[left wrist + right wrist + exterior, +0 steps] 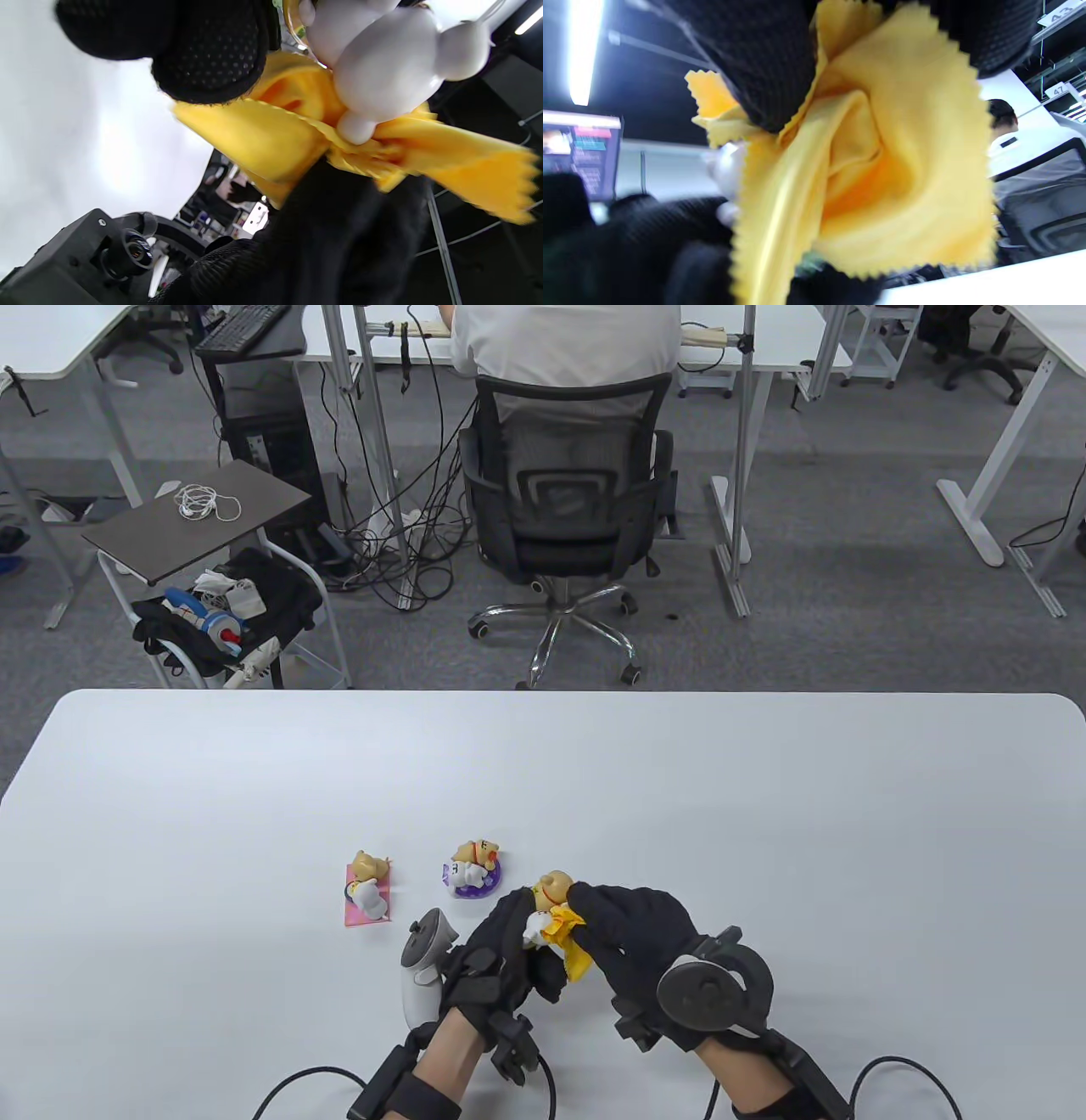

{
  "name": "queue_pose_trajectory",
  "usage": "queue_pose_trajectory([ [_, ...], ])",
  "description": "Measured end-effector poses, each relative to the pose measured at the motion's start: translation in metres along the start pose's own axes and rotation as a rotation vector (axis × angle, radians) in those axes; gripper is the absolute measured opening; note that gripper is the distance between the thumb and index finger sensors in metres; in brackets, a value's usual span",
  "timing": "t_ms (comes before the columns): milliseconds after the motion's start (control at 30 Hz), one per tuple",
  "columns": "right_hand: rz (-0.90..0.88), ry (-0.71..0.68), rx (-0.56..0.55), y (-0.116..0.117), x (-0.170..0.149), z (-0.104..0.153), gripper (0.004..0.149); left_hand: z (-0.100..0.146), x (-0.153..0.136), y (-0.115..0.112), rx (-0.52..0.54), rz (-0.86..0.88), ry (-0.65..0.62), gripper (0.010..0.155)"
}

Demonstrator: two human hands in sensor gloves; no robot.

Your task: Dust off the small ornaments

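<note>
Two gloved hands, one figurine, one yellow cloth.
The left hand (pixel 509 942) has its grip around a small figurine (pixel 547 899) above the tabletop (pixel 764 814); the right hand (pixel 636 929) pinches a yellow cloth (pixel 570 943) against it. Farther, two more figurines (pixel 369 886) (pixel 473 867) lie on the tabletop.
</note>
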State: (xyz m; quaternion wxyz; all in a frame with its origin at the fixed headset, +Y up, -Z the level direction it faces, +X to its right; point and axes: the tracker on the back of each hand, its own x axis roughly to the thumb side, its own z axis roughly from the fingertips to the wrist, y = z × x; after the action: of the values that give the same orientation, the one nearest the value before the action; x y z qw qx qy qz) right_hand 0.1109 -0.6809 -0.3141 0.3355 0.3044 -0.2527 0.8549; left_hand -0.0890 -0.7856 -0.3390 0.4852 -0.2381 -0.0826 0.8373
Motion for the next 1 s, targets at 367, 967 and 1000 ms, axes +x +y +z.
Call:
queue_pose_trajectory([
  [367,-0.081,0.07,-0.011,0.001,-0.005,0.003,0.049,-0.003,-0.011,-0.004,-0.063,0.2,-0.002,0.065],
  [967,-0.005,0.191,-0.019,0.005,-0.025,0.003,0.05,-0.001,-0.003,-0.02,-0.117,0.047,-0.028,0.065],
  [1000,-0.013,0.215,-0.029,0.003,-0.029,0.004,0.05,-0.002,0.002,-0.019,-0.088,0.024,-0.068,0.065],
])
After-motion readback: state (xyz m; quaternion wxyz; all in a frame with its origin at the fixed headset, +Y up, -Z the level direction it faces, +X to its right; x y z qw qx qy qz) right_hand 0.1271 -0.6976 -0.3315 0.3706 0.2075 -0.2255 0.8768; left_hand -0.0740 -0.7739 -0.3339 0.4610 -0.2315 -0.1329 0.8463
